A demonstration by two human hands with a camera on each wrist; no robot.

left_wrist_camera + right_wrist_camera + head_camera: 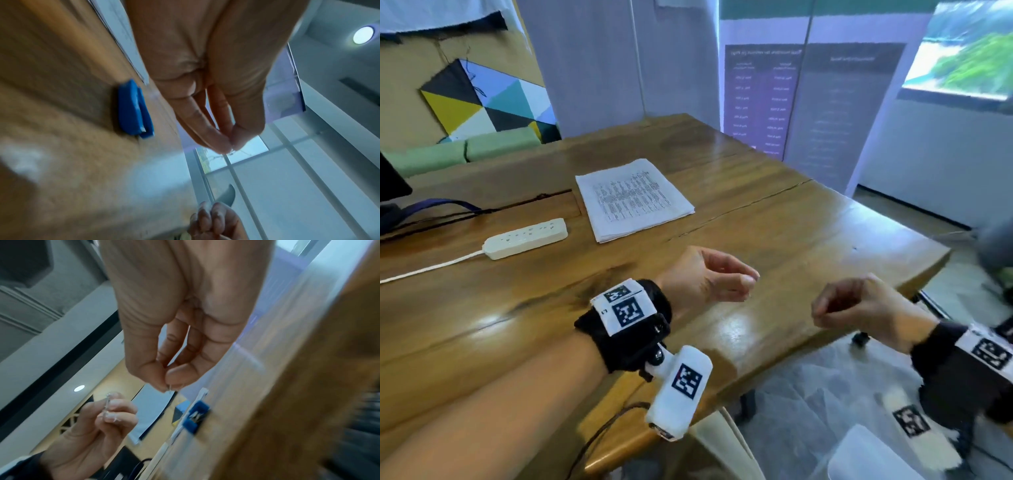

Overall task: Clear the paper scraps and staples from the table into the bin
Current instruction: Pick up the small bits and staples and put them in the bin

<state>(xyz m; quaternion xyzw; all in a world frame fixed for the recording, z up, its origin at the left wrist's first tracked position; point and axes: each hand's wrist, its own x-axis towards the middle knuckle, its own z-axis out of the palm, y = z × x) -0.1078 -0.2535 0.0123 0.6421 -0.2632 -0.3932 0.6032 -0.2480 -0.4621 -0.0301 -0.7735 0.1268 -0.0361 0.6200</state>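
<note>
Two hands: both raised near the bench corner, each pinching staples.
Left hand: fingertips nip a thin bent staple that barely pokes out.
Right hand: thumb and forefinger clamp a staple, only its legs showing.
Bin: a pale rim at the lower right of the head view may be it; unsure.
Risk: grips this slight could let a staple slip to the floor on the way.
Risk two: sharp legs might prick a fingertip.
Leftovers: blue staple remover and printed sheets lie on the bench; mistaking the sheets for scrap would be an error.

Office, wooden desk, printed papers, power strip
</note>
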